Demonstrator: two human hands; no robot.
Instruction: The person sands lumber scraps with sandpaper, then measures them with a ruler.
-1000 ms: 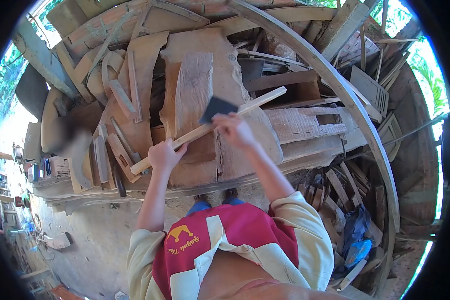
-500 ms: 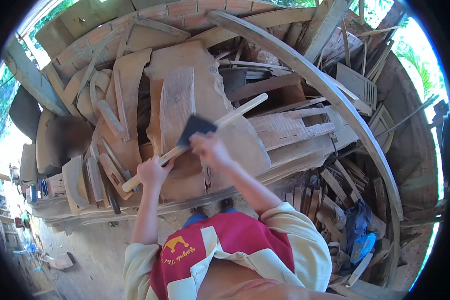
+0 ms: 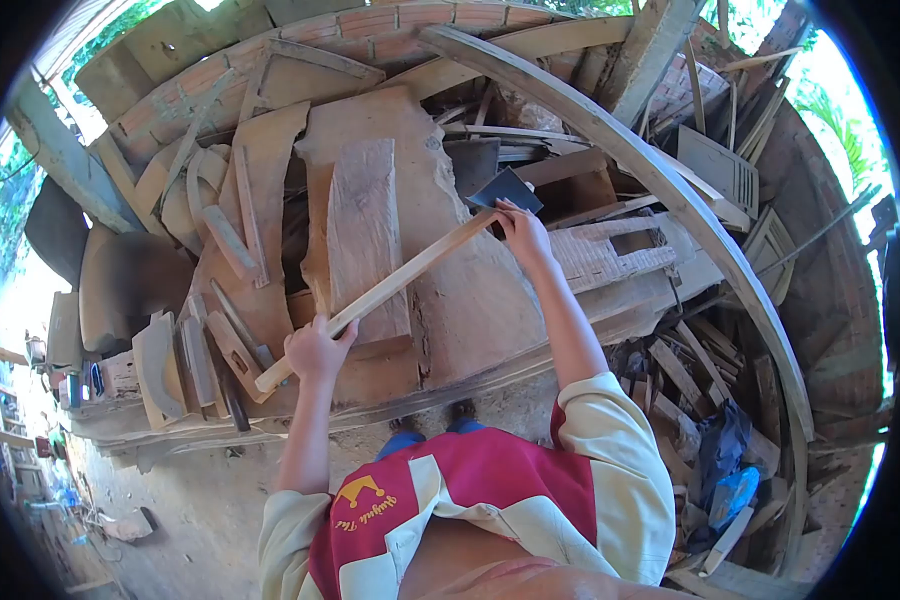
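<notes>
A long pale wooden strip [image 3: 410, 272] slants up to the right above the boards on the bench. My left hand [image 3: 317, 350] is closed around its lower part, and the end sticks out past my fist. Near the far end, my right hand [image 3: 522, 234] presses a dark sheet of sandpaper [image 3: 507, 188] onto the strip, with its fingers closed on the sheet. The tip of the strip is partly covered by the sandpaper. Beneath the strip lies a rough-edged plank [image 3: 362, 205] on a wide board [image 3: 470, 320].
A wooden hand plane [image 3: 232, 350] and other wooden pieces lie left of my left hand. A long curved beam [image 3: 670, 185] arches across the right side. Scrap wood [image 3: 670, 370] and a blue plastic bag [image 3: 735, 497] are piled at lower right. A brick wall [image 3: 410, 35] stands behind.
My right hand and the sandpaper have slid up and right along the strip, from its middle to near its far end. My left hand keeps its grip on the strip.
</notes>
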